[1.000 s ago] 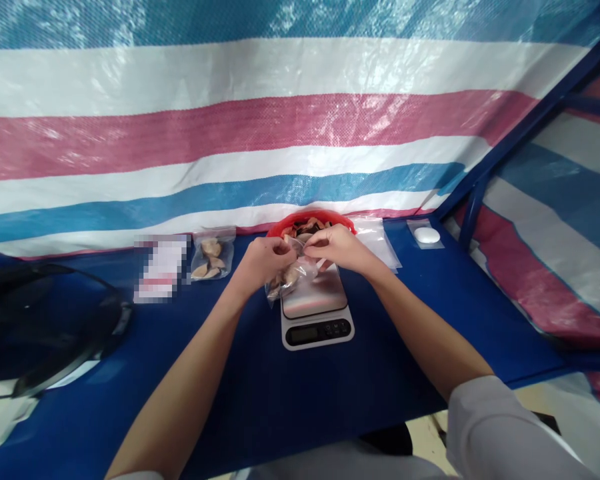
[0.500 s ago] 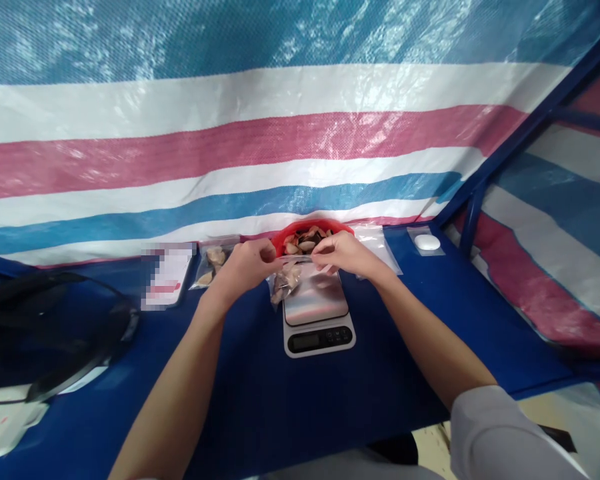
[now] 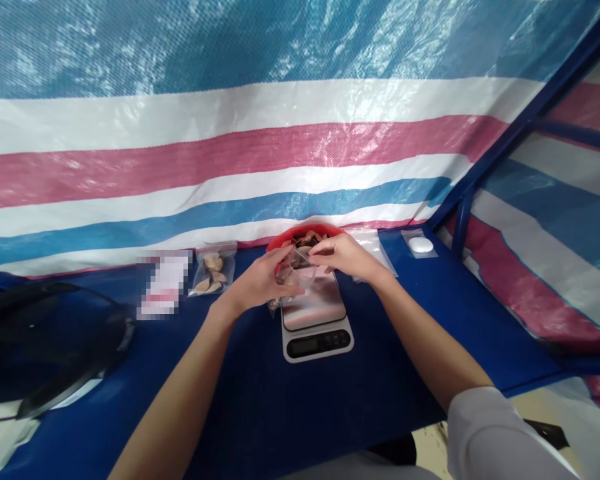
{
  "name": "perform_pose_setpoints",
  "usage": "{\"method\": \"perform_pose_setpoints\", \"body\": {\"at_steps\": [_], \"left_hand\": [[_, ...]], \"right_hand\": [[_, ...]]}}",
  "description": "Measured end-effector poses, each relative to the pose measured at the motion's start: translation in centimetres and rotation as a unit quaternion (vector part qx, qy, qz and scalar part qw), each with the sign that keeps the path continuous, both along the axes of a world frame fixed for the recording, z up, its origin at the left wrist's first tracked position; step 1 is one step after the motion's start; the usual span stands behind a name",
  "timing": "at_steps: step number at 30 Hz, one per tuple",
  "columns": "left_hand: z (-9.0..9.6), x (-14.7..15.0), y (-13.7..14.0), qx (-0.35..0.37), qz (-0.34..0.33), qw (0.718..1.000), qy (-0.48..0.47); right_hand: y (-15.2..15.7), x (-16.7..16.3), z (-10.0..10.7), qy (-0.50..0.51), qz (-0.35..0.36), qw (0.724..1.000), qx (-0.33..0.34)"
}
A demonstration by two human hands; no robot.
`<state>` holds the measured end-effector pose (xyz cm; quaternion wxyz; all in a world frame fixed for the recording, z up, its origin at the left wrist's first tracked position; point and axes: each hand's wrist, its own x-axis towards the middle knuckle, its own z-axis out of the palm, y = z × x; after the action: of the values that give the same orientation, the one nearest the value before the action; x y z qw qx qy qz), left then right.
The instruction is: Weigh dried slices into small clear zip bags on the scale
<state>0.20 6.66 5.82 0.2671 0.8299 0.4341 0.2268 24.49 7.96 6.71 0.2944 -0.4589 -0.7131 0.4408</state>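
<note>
My left hand (image 3: pixel 266 280) is curved around a clear plastic bag (image 3: pixel 301 268) above the left part of a kitchen scale (image 3: pixel 316 307). Brownish pieces show low in the bag, partly hidden behind that hand. My right hand (image 3: pixel 347 257) pinches the bag's upper right edge between thumb and fingertips. The bag's mouth seems spread between the hands. Just behind them sits a red bowl (image 3: pixel 305 229) of dried brown slices, its front covered by the hands and bag. The scale's display looks dark.
Left of the hands lies a filled clear bag (image 3: pixel 214 270) of similar slices, beside a blurred-out phone-like object (image 3: pixel 166 283). Clear flat bags (image 3: pixel 375 250) and a white oval item (image 3: pixel 421 245) lie right. Black looped gear (image 3: pixel 80 340) occupies the table's left. Striped sheeting (image 3: pixel 280 147) rises behind.
My left hand has turned and moved right, from pinching the bag's upper left edge to wrapping around its side. The right hand still pinches the edge. The camera view has shifted slightly.
</note>
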Motion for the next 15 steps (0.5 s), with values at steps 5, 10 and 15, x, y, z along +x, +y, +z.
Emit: {"method": "perform_pose_setpoints", "body": {"at_steps": [5,10,15], "left_hand": [[-0.9,0.5,0.2,-0.004,-0.016,1.000,-0.007],[-1.2,0.9,0.1,0.004,-0.033,0.999,-0.019],[-1.8,0.9,0.1,0.000,-0.026,0.999,-0.037]], "right_hand": [[-1.0,-0.8,1.9,-0.023,-0.024,0.995,0.094],[-1.2,-3.0,2.3,-0.144,-0.019,0.978,0.151],[-0.5,-3.9,1.3,-0.223,-0.026,0.962,0.153]]}}
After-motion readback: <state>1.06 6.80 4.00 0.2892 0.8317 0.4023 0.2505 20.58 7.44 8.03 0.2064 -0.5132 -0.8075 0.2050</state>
